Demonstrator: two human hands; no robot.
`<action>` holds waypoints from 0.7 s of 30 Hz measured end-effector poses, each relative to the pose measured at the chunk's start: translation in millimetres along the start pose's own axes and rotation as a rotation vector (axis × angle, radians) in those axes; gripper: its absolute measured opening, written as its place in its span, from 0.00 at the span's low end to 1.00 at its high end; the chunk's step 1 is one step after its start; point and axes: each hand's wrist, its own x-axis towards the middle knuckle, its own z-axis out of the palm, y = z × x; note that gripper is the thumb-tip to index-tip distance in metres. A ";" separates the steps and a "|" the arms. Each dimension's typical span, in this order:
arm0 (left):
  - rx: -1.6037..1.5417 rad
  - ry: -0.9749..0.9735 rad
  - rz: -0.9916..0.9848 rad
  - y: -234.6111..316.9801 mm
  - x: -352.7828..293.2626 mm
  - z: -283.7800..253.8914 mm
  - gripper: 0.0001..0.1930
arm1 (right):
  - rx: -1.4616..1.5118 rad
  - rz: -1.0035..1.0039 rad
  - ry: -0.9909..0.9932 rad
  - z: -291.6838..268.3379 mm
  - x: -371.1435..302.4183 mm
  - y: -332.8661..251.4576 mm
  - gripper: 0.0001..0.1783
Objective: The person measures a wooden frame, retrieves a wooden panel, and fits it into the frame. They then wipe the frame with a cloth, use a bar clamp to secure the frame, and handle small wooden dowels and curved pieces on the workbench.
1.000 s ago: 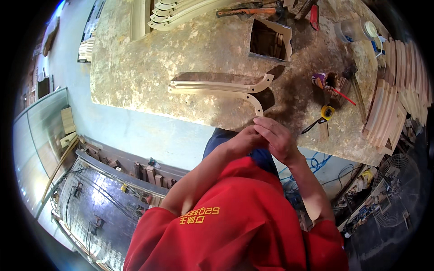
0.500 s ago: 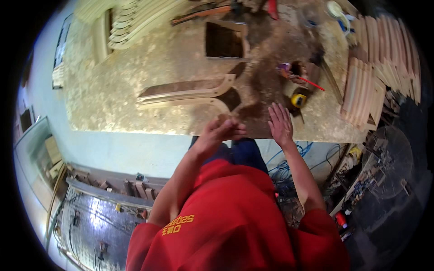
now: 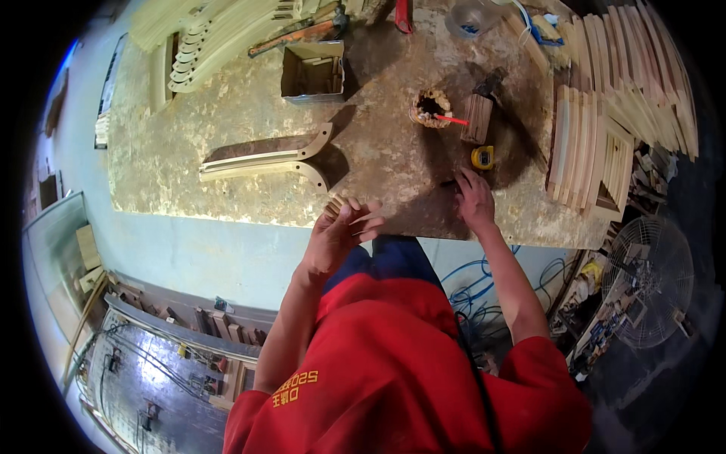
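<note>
My left hand is over the table's front edge, palm up with fingers curled around several small wooden pegs. My right hand reaches down to the tabletop, its fingers bent and apart, beside a small dark mark or object too unclear to name. Just beyond it lies a yellow tape measure. Two curved wooden pieces with holes in their bent ends lie left of centre. A round, crusted glue pot holds a red stick, next to a brown wood block.
An open box of small wood pieces stands behind the curved pieces, near an orange-handled hammer. Curved slats are stacked at the far left, more slats at the right. A clear bowl is at the back; a fan stands lower right.
The view has shifted, so the tabletop things sit further left. My left hand has turned palm up, showing the pegs. My right hand's fingers have gone from flat to bent.
</note>
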 end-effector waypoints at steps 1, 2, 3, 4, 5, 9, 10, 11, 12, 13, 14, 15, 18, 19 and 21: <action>-0.010 0.001 -0.002 -3.5 -4.4 7.2 0.12 | -0.022 0.011 0.013 1.6 -2.1 12.0 0.26; 0.032 0.011 -0.004 -6.2 -4.3 11.5 0.12 | -0.044 0.022 0.026 5.2 -3.0 21.7 0.26; 0.073 0.037 -0.005 -9.0 -6.3 11.9 0.13 | 0.049 0.042 0.067 1.6 5.5 14.1 0.26; 0.115 0.057 -0.005 -11.7 -6.6 11.6 0.14 | 0.177 0.047 0.093 -8.8 19.7 -2.3 0.25; 0.099 0.049 -0.007 -15.6 -6.3 10.5 0.14 | 0.303 0.050 0.120 -21.4 37.8 -24.1 0.24; 0.074 -0.007 0.059 -25.2 0.7 26.9 0.15 | 0.836 0.177 0.086 -26.2 54.6 -74.3 0.25; 0.116 0.015 0.076 -27.0 4.3 27.5 0.16 | 0.993 0.230 0.013 -21.2 54.8 -88.1 0.26; 0.107 0.037 0.062 -25.2 7.1 26.2 0.14 | 0.949 -0.030 0.063 -43.0 49.6 -116.0 0.28; 0.089 0.062 0.035 -27.2 3.8 26.0 0.13 | 0.896 -0.275 0.108 -78.6 42.3 -145.7 0.30; 0.111 0.057 0.026 -31.6 -0.2 27.9 0.13 | 0.844 -0.354 0.059 -97.2 40.4 -160.3 0.30; 0.137 0.044 0.021 -31.0 -0.5 30.3 0.13 | 0.789 -0.435 0.019 -113.7 41.7 -172.1 0.31; 0.167 0.022 0.024 -28.5 3.6 31.9 0.12 | 0.774 -0.490 -0.008 -115.3 45.2 -174.1 0.31; 0.297 -0.045 -0.066 -30.2 9.9 21.4 0.13 | 0.830 -0.581 -0.070 -100.1 56.0 -176.7 0.31; 0.252 -0.110 -0.018 -27.1 10.1 27.0 0.16 | 0.826 -0.584 -0.154 -98.9 55.9 -173.7 0.31; 0.216 -0.110 -0.051 -26.3 12.2 24.3 0.16 | 0.847 -0.604 -0.113 -98.0 57.9 -175.4 0.30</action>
